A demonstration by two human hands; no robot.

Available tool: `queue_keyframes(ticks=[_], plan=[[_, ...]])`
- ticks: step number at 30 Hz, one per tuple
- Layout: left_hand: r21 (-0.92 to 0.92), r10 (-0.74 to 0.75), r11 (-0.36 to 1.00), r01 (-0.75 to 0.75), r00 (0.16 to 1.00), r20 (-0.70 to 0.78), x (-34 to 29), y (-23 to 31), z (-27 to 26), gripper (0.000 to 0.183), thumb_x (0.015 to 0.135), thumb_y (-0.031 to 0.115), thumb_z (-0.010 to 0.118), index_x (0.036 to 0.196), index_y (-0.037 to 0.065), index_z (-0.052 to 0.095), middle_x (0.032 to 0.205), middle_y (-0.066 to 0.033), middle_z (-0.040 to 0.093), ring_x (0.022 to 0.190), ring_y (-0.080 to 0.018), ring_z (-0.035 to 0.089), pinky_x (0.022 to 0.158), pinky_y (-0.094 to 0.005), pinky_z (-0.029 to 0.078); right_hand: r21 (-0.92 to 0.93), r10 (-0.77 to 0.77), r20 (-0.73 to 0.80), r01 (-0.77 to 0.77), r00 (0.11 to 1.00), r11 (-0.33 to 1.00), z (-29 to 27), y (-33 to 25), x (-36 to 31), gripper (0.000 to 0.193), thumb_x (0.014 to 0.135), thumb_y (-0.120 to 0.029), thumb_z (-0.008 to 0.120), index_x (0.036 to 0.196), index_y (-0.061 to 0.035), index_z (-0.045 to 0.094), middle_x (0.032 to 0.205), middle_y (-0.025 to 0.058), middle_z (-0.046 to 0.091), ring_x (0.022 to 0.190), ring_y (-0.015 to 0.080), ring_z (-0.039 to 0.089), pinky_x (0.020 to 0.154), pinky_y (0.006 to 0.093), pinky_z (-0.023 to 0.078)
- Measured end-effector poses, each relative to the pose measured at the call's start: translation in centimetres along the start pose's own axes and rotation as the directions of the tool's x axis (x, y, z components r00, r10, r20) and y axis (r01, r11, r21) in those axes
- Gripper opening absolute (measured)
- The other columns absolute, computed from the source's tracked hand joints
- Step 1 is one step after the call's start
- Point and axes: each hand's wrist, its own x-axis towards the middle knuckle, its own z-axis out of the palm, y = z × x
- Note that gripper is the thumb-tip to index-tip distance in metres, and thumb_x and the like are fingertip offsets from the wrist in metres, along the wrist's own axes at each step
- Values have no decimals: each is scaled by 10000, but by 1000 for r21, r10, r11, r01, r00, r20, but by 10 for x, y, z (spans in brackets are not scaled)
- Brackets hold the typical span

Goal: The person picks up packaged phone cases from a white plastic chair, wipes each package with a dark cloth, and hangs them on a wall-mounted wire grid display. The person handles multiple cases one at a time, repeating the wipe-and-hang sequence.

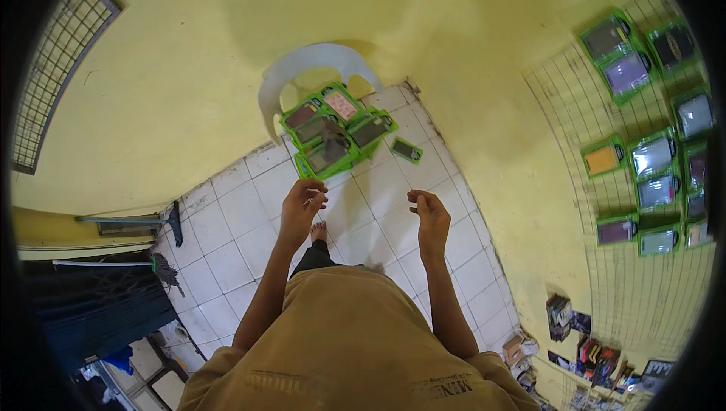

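Note:
Both of my hands hang in the air in front of my body, well apart from each other. My left hand [301, 208] has its fingers loosely bent and slightly apart, with nothing seen in it. Facing it, my right hand [430, 216] is half curled, its fingertips a little apart, and no object shows there either. Beyond them, a white plastic chair [321, 55] stands against the wall, bearing a pile of green-edged packages [329, 155] with dark and pink phone cases. One smaller green package [407, 150] lies right of the pile, apart from my hands.
On the right wall, a wire grid [563, 101] carries several green-edged packages [628, 74]. Small goods [597, 358] sit at the lower right. At left are a push broom [175, 223], another broom [165, 271] and a dark curtain [106, 305]. The floor is white tile [265, 184].

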Motion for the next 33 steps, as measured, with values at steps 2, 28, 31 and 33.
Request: queue_keyframes(ticks=[2, 28, 31, 33], plan=[[43, -23, 999, 25, 998, -55, 10, 1, -31, 199, 980, 92, 599, 1162, 18, 566, 1054, -93, 639, 928, -175, 635, 795, -330, 550, 22, 35, 35, -36, 999, 999, 36, 0, 18, 252, 1029, -171, 544, 1128, 21, 673, 1109, 120, 707, 1058, 199, 659, 881, 344, 532], [753, -64, 632, 184, 980, -186, 341, -246, -97, 766, 743, 137, 834, 1410, 70, 463, 1409, -154, 501, 1306, -343, 491, 1067, -449, 419, -762, -33, 376, 330, 926, 557, 276, 261, 289, 774, 817, -194, 767, 1498, -94, 414, 1318, 272, 426, 1237, 449, 442, 1005, 532, 415], [880, -151, 429, 206, 976, -156, 353, -280, -94, 947, 664, 123, 873, 1476, 107, 386, 1472, -166, 432, 1339, -368, 440, 1123, -496, 359, -790, 196, 393, 221, 899, 571, 282, 290, 295, 753, 810, -120, 750, 1491, -95, 428, 1265, 255, 454, 1202, 442, 471, 979, 498, 442], [905, -219, 368, 215, 966, -141, 354, -289, -94, 984, 649, 139, 886, 1487, 111, 370, 1492, -149, 406, 1343, -363, 431, 1126, -491, 350, -715, 122, 441, 266, 889, 647, 280, 299, 297, 719, 800, -66, 726, 1468, -89, 461, 1236, 245, 469, 1161, 426, 501, 951, 467, 464]])
